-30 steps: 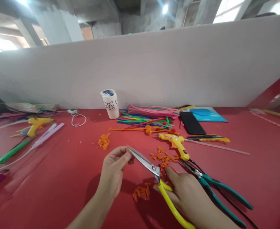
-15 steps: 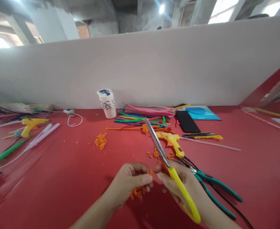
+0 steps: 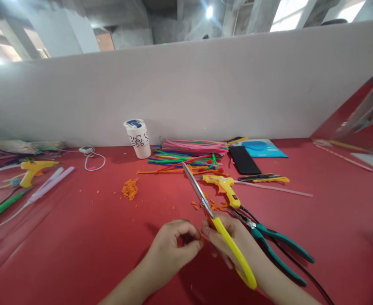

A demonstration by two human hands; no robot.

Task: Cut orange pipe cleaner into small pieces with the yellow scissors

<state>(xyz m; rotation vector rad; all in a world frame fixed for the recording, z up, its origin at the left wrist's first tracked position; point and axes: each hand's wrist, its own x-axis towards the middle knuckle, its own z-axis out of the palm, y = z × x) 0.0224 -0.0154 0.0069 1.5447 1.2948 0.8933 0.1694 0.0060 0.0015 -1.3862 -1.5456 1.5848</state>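
My left hand (image 3: 175, 245) is closed in a pinch at the lower middle. A small orange fuzzy bit (image 3: 202, 239), probably cut pipe cleaner, shows at its fingertips, mostly hidden. Scissors with yellow handles (image 3: 233, 250) are held in my right hand (image 3: 248, 254), the blades pointing up and away to the left. The right fingertips are right beside the left ones; whether they touch the bit I cannot tell. Beyond the hands lie a heap of orange clippings (image 3: 130, 189) on the left and scattered orange pieces (image 3: 216, 207) near the blades.
Green-handled pliers (image 3: 283, 241) and a yellow glue gun (image 3: 222, 186) lie right of the hands. Behind are pipe cleaners (image 3: 195, 147), a phone (image 3: 245, 160), a utility knife (image 3: 265, 178) and a white cup (image 3: 138, 139). Another glue gun (image 3: 34, 171) is far left on the red table.
The view has turned slightly right. My hands are closer together, with the scissors still in the right. Orange pieces seen under my left hand before are now out of sight.
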